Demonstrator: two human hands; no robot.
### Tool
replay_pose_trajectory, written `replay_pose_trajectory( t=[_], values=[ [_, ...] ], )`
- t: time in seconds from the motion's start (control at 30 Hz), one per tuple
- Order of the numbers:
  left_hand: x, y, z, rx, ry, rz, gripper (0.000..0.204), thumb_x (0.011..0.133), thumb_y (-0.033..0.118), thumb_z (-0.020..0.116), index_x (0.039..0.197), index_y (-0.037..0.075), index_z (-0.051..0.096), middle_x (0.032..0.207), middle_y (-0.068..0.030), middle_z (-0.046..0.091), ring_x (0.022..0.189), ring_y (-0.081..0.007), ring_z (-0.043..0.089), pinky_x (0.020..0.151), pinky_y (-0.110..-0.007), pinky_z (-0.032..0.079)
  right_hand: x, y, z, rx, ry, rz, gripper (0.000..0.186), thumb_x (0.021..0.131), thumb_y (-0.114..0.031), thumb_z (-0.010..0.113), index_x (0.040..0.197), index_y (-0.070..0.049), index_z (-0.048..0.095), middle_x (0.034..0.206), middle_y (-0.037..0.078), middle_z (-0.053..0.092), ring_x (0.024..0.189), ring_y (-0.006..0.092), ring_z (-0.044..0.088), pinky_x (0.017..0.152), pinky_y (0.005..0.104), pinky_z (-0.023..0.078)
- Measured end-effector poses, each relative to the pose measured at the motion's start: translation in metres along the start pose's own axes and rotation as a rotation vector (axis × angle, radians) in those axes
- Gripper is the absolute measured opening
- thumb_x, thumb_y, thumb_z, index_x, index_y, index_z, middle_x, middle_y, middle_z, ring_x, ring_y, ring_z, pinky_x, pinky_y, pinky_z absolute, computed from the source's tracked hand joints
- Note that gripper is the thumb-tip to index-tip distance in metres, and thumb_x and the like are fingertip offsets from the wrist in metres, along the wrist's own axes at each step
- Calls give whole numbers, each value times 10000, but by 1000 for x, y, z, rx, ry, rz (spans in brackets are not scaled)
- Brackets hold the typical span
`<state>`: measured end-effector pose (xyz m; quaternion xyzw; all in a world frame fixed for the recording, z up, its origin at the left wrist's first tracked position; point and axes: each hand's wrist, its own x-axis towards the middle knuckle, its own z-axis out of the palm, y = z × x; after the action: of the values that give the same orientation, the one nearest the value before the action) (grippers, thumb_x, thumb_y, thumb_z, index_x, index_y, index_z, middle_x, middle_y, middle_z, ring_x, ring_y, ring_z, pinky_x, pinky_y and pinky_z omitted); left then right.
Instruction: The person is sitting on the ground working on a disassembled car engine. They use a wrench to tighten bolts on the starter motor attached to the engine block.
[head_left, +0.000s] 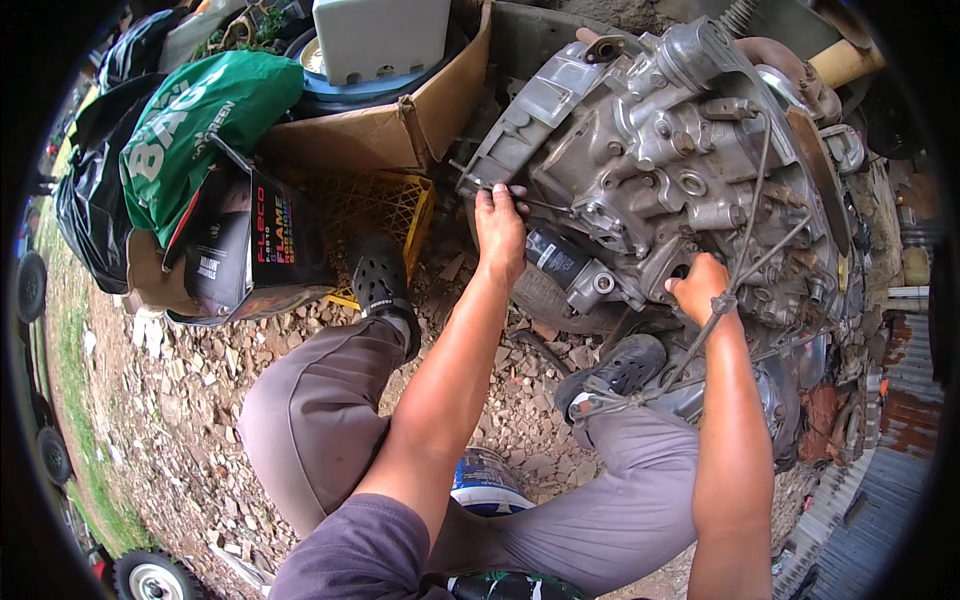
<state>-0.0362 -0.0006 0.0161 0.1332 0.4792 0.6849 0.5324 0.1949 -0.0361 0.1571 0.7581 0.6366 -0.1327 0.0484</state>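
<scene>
A large grey metal engine [640, 150] with bolted covers and housings stands in front of me. My left hand [500, 235] is at its left side, fingers closed around the dark end of a thin metal rod [548, 207] that reaches toward the engine's face. Whether the rod is a screwdriver cannot be made out. Lower on the right, my right hand [703, 288] has thumb and fingers closed at the edge of a metal flange plate [660, 268] with a round hole. A dark cylindrical oil filter [555, 255] sits between my hands, beside a metal housing [600, 285].
A knotted grey cord [722, 303] crosses the engine near my right wrist. At left stand a cardboard box [440, 120], a yellow crate [415, 215], a green bag [215, 120] and a black printed box [275, 235]. A bucket [485, 480] stands between my legs on stony ground [190, 400].
</scene>
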Motion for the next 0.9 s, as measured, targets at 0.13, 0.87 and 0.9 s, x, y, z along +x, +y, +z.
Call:
replay_pose_trajectory(
  t=[0.13, 0.87, 0.9],
  values=[
    [5, -9, -5, -337, 56, -227, 165, 1003, 220, 415, 1026, 72, 482, 880, -31, 596, 637, -102, 474, 589, -251, 430, -1, 4, 4, 18, 26, -13, 349, 742, -174, 719, 958, 86, 630, 1030, 300, 616, 1031, 414, 591, 885, 435, 480],
    [2, -13, -3, 217, -67, 67, 204, 1007, 229, 400, 1011, 37, 469, 868, -44, 605, 673, -113, 494, 639, -272, 430, -3, 2, 9, -13, 51, 25, 375, 688, -177, 768, 932, 79, 643, 954, 305, 630, 967, 426, 611, 857, 435, 486],
    [4, -12, -3, 231, -95, 80, 209, 1008, 236, 404, 1005, 37, 470, 863, -42, 603, 675, -113, 494, 640, -273, 429, -1, -1, 4, 7, 44, 26, 370, 677, -174, 779, 923, 71, 650, 957, 303, 631, 971, 423, 611, 858, 429, 487]
  ],
)
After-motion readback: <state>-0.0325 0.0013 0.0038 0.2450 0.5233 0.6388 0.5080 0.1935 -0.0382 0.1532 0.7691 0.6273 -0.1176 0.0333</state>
